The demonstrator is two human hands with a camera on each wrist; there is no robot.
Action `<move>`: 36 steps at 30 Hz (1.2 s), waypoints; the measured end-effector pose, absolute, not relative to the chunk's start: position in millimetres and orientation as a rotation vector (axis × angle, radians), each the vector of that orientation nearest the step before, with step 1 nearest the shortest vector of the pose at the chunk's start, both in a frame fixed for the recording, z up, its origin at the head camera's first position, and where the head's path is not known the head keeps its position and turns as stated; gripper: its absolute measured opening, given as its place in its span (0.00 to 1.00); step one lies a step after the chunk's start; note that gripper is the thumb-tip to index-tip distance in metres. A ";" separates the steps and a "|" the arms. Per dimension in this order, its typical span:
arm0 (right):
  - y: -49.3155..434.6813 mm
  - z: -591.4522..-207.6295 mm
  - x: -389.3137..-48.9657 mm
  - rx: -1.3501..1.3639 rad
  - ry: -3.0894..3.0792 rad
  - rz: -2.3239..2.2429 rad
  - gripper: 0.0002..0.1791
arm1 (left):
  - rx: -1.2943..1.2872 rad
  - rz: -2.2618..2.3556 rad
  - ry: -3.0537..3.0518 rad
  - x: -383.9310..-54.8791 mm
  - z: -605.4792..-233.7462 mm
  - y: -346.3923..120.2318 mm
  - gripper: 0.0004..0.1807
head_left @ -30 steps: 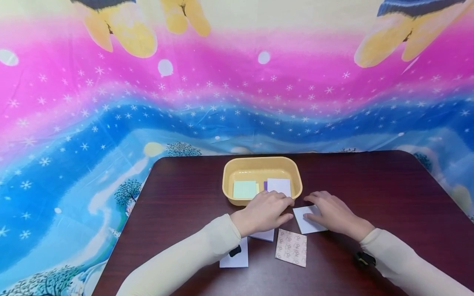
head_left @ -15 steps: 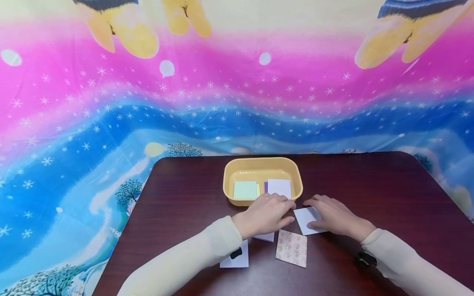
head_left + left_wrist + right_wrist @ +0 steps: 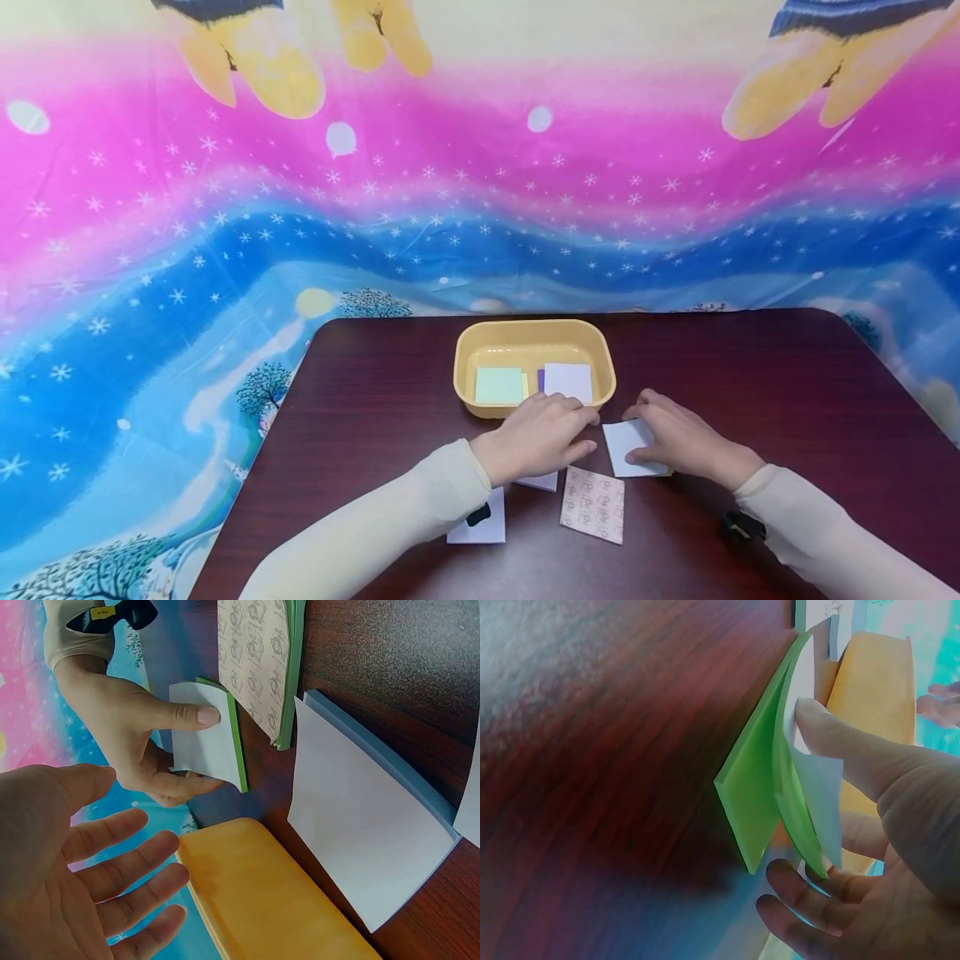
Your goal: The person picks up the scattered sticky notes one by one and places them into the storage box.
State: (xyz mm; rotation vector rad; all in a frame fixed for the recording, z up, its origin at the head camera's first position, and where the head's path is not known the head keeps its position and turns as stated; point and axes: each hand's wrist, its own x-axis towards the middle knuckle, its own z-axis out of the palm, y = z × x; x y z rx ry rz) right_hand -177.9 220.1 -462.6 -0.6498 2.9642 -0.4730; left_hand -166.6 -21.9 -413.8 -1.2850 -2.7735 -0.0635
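My right hand (image 3: pixel 678 437) grips a sticky note pad (image 3: pixel 621 450) with a white top, thumb on its face and fingers at its far edge. From the right wrist view, this pad's green sheets (image 3: pixel 754 799) part in two layers, the upper one bent up toward the fingers. My left hand (image 3: pixel 536 437) hovers in front of the yellow basket (image 3: pixel 540 350), fingers apart and holding nothing, as the left wrist view also shows. A pad with a patterned backing (image 3: pixel 592 504) lies between the arms. Partly under the left arm are two white-topped pads, one nearer (image 3: pixel 491 529), one farther (image 3: pixel 538 482).
Inside the basket lie a light green pad (image 3: pixel 498 385) with a yellow edge beside it, and a white-topped pad (image 3: pixel 567 382) with a purple edge. The dark wooden table (image 3: pixel 750 375) extends to both sides. A printed cloth (image 3: pixel 480 192) hangs behind it.
The right hand's fingers have curled in more around the white-topped pad, which has shifted slightly right. A green edge now shows at its near corner. The left hand stays almost still.
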 end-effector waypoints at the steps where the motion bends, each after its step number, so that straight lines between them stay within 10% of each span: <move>1: 220.4 -462.6 -178.0 -0.651 2.966 -0.480 0.28 | -1.285 -0.066 -2.777 -166.6 -413.9 -22.0 0.18; 36: 227.1 -441.8 -181.9 -0.696 2.968 -0.572 0.11 | -1.271 -0.075 -2.790 -167.1 -416.8 -25.7 0.19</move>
